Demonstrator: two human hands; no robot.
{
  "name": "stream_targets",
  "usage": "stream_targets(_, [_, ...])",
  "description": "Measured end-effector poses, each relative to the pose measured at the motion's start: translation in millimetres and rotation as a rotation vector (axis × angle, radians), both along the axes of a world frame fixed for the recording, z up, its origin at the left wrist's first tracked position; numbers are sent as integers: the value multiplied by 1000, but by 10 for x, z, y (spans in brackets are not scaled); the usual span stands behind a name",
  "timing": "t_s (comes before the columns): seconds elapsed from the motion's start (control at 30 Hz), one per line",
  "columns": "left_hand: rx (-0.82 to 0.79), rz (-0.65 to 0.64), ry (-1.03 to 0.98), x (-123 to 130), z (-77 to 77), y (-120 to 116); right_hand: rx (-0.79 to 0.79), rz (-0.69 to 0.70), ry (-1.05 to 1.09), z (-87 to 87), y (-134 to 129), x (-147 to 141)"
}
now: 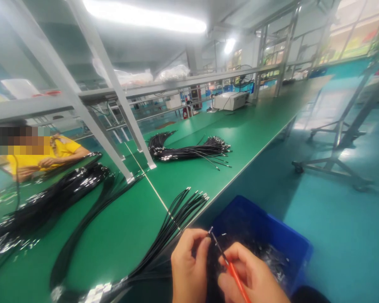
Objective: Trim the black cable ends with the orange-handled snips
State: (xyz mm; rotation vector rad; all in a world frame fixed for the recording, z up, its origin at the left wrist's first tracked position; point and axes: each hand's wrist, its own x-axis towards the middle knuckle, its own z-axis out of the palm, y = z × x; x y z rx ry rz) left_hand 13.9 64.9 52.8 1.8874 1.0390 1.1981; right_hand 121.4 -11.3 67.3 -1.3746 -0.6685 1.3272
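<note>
My left hand (191,261) is closed in a pinch, thumb against forefinger, on a small dark cable end with a silvery tip (210,230). In my right hand (251,273) is a slim tool with an orange handle (238,283) and a thin dark shaft (220,248). That shaft points up and left, its far end at or very near the tip in my left fingers; whether they touch I cannot tell. Left of my hands, a bundle of black cables (164,233) with silvery ends lies over the green table's edge.
Below my hands stands a blue bin (290,240) holding clear and dark bits. More black cable bundles (189,149) lie on the green table (113,252). Grey shelf posts (131,109) rise from it. A person in yellow (65,147) sits across at left. A wheeled metal stand (334,158) is right.
</note>
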Motion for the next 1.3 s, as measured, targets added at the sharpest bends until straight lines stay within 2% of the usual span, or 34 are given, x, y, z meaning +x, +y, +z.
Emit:
stream_targets(0.1, [1, -40, 28, -6, 44, -13, 27, -137, -23, 23, -14, 39])
stream_targets(0.23, [49, -75, 61, -1, 113, -42, 65, -343, -37, 135, 58, 55])
stream_targets(0.37, [113, -101, 103, 25, 164, -76, 155, -479, 69, 198, 136, 49])
stream_targets(0.53, [188, -93, 201, 60, 158, -130, 211, -511, 207, 181, 167, 50])
stream_targets(0.7, [246, 4, 269, 110, 113, -209, 184, -490, 76, 144, 201, 52])
stream_targets(0.77, [218, 19, 253, 122, 112, -219, 195, -495, -5, 137, 210, 32])
stream_targets(0.9, [62, -60, 145, 99, 159, -172, 223, -526, -56, 169, 189, -11])
stream_targets(0.97, [-49, -69, 65, 72, 197, -126, 246, -492, -53, 199, 149, 20])
stream_targets(1.03, [-160, -71, -7, 42, 233, -76, 274, -390, -28, 220, 91, 106])
stream_targets(1.1, [-264, -101, -71, 14, 258, -28, 274, -188, 64, 212, 34, 227])
stream_targets(1.2, [-408, -166, -164, -17, 279, 24, 172, 192, 323, 126, -9, 383])
stream_targets(1.3, [-506, -205, -255, -27, 299, 29, 160, 379, 484, 8, 5, 430])
